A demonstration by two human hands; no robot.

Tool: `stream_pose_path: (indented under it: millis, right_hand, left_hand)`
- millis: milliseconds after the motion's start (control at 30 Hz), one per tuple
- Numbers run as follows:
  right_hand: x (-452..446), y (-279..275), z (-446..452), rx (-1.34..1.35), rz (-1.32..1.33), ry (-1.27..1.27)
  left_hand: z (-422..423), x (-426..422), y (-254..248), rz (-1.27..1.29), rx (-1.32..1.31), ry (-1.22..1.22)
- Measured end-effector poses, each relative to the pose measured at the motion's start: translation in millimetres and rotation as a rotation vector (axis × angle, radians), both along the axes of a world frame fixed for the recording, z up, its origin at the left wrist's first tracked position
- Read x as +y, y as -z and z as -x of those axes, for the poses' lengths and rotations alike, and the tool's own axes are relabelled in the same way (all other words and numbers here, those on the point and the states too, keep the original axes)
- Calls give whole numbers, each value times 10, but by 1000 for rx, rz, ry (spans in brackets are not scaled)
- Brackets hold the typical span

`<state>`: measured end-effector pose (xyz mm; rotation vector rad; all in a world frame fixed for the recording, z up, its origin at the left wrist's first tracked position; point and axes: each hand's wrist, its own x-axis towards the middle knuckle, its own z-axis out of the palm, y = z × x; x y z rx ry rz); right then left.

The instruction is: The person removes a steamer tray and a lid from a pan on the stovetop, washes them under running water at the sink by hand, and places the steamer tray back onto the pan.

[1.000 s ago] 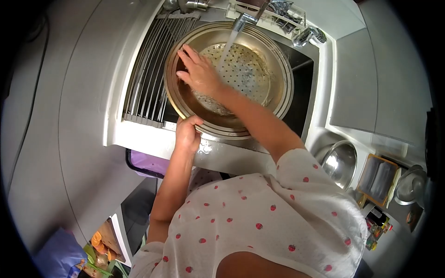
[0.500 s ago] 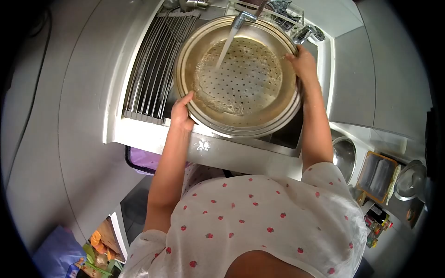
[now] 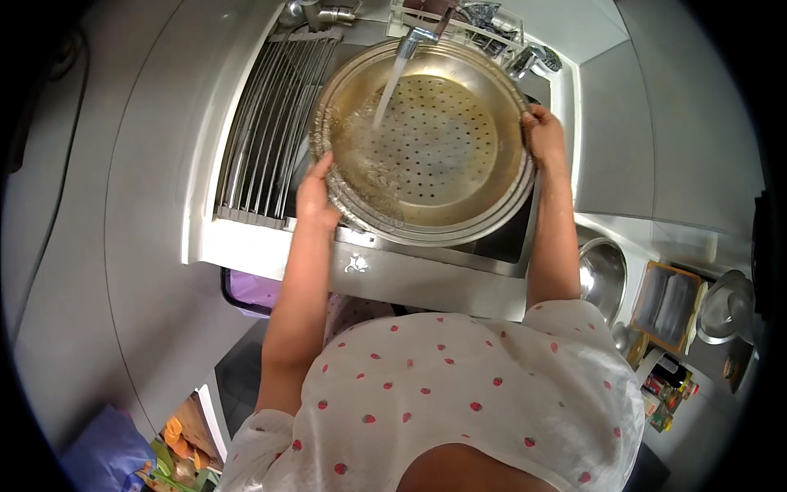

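A wide metal steamer basket (image 3: 467, 156) with a perforated bottom is held over the sink (image 3: 512, 242). My left hand (image 3: 316, 197) grips its rim at the lower left, thumb on top. My right hand (image 3: 545, 139) is closed on the rim at the right. The fingers of both hands are partly hidden under the basket. From the faucet (image 3: 418, 37) a stream of water falls into the basket left of its middle. Water gathers along the left side and over the left rim, so the basket looks tilted that way.
A roll-up drying rack (image 3: 270, 123) covers the sink's left side. On the right stand a metal bowl (image 3: 605, 279), an orange-rimmed container (image 3: 668, 305) and strainers (image 3: 725, 307). A bin with a purple bag (image 3: 248, 289) hangs below the counter. Behind the faucet is a white rack (image 3: 500, 33).
The basket has tipped to the left, and the water in it has shifted from the middle to the left rim. My right hand has moved slightly down in view. Water keeps running.
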<state>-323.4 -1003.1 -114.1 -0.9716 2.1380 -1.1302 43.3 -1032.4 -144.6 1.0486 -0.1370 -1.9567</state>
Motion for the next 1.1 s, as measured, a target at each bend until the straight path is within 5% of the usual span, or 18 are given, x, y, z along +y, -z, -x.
stream_pose_path:
  millis: [233,367,600,700,867,933,1033,1100]
  right_hand:
    - [-85,814,-521,-580,24,48]
    - [-258,856,-983,-729,71,101]
    - [-592,753,-932,-336,99,71]
    - [-628,617,-740,220,85,58]
    - [-592,249,-765,274,17,70]
    - [-570,225,-973,932,418,-155]
    - [-732,91,-1438,656,507,-295]
    - [-823,-44,-1628,-805,81,-203]
  left_hand:
    - [-230,132,-886,306,-134,-32]
    - [-270,124,-988,437,-231,-75]
    - [-506,-52,-532,328,-192,-141]
    - [-448,54,-451,227,-217,-50]
    - [-407,197,-339,150,-267,124]
    - [-332,216,-355,195,-284,112]
    - [-267,233,-463,250,-318,95]
    - [-246,247,-522,261,-315,92]
